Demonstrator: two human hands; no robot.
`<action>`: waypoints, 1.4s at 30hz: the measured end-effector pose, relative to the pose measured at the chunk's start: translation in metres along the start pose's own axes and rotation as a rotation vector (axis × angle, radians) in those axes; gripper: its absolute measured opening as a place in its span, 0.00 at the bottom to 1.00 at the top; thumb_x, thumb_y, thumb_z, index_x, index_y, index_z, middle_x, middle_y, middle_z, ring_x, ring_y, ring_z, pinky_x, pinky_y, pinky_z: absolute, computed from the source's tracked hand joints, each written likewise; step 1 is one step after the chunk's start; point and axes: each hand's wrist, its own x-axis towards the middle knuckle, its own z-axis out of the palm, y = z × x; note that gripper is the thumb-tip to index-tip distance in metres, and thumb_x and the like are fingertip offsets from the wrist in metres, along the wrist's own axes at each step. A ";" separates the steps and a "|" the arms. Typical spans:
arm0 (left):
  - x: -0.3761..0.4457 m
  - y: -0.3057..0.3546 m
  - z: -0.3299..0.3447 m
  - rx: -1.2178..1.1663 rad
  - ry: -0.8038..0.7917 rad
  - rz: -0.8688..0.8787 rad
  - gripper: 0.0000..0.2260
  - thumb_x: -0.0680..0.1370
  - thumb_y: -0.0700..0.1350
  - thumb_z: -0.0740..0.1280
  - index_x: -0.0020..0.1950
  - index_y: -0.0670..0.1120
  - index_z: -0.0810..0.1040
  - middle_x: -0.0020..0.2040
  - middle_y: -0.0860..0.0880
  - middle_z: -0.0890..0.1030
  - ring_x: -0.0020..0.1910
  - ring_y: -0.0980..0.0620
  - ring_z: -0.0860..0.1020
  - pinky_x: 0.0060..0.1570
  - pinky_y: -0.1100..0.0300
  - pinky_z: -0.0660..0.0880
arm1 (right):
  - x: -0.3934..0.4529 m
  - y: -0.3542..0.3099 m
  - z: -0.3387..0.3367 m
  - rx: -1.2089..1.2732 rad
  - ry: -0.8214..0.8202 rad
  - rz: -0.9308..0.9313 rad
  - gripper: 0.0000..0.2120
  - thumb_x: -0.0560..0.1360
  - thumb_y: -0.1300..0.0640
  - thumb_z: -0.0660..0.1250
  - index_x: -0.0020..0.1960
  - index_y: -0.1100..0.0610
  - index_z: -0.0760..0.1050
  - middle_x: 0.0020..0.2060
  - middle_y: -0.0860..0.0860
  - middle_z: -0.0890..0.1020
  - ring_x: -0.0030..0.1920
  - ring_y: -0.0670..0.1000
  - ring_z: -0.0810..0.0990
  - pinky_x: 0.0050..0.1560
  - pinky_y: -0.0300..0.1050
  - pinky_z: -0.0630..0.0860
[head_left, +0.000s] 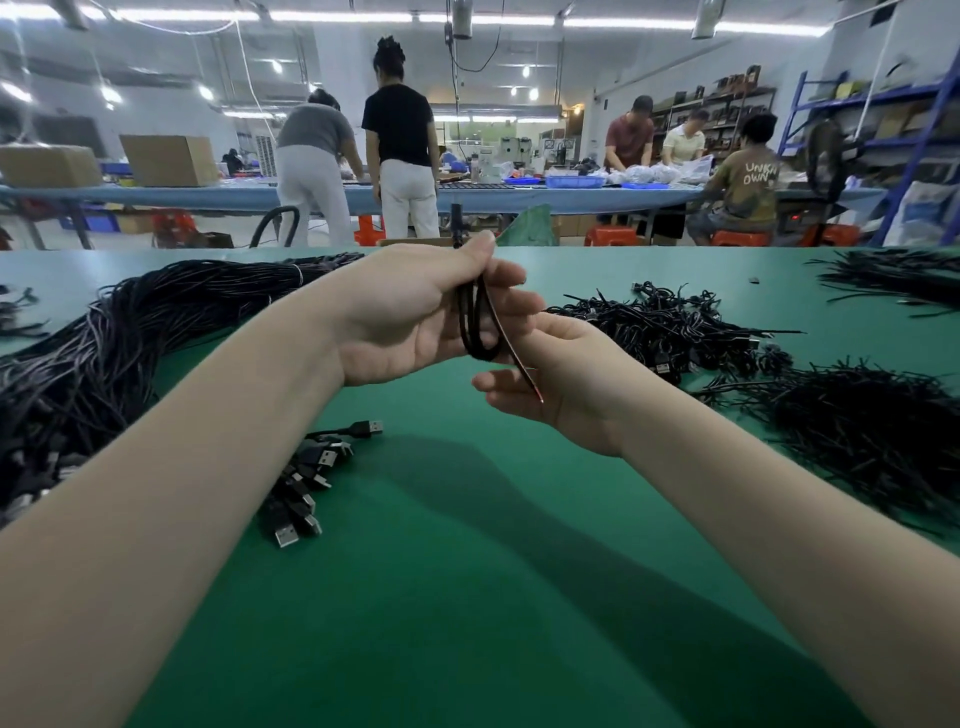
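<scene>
Head camera view of a green work surface (467, 571) in a workshop. At far left lies a large bundle of long black cables (130, 332), uncoiled, with a cluster of USB plugs (306, 488) at its near end. At centre, the left hand (410, 312) is raised above the surface, its grip curled round a black cable (475, 332) folded into a few short loops. Just to the right and lower, the right hand (561, 384) meets the cable's loose tail, which ends in bare red wire. Its fingers are half curled, and I cannot tell whether its grip pinches the tail or only supports it. Further right sits a heap of small coiled cables (670, 327), then a pile of thin black ties (872, 436). The coil in hand looks nearly wound but not yet tied, and most of the bundle seems left to do.
</scene>
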 end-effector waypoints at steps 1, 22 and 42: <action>0.000 -0.001 -0.001 0.097 0.045 -0.005 0.15 0.82 0.53 0.57 0.44 0.48 0.78 0.40 0.51 0.83 0.43 0.52 0.81 0.44 0.56 0.76 | 0.000 -0.002 -0.002 0.015 0.017 -0.010 0.07 0.79 0.55 0.64 0.46 0.58 0.76 0.35 0.49 0.81 0.29 0.48 0.82 0.32 0.39 0.80; 0.012 -0.026 0.007 0.237 0.048 0.263 0.13 0.81 0.51 0.57 0.49 0.47 0.79 0.37 0.50 0.79 0.33 0.55 0.76 0.33 0.64 0.74 | -0.008 -0.014 -0.011 -0.542 -0.167 -0.130 0.11 0.79 0.47 0.61 0.53 0.54 0.73 0.41 0.48 0.83 0.43 0.49 0.84 0.52 0.50 0.79; 0.028 -0.106 0.001 1.022 0.537 0.346 0.26 0.78 0.44 0.66 0.74 0.42 0.62 0.69 0.43 0.70 0.68 0.45 0.70 0.67 0.51 0.68 | 0.014 0.042 -0.063 -1.334 0.078 -0.019 0.14 0.83 0.50 0.49 0.43 0.54 0.65 0.34 0.48 0.72 0.36 0.54 0.72 0.42 0.47 0.65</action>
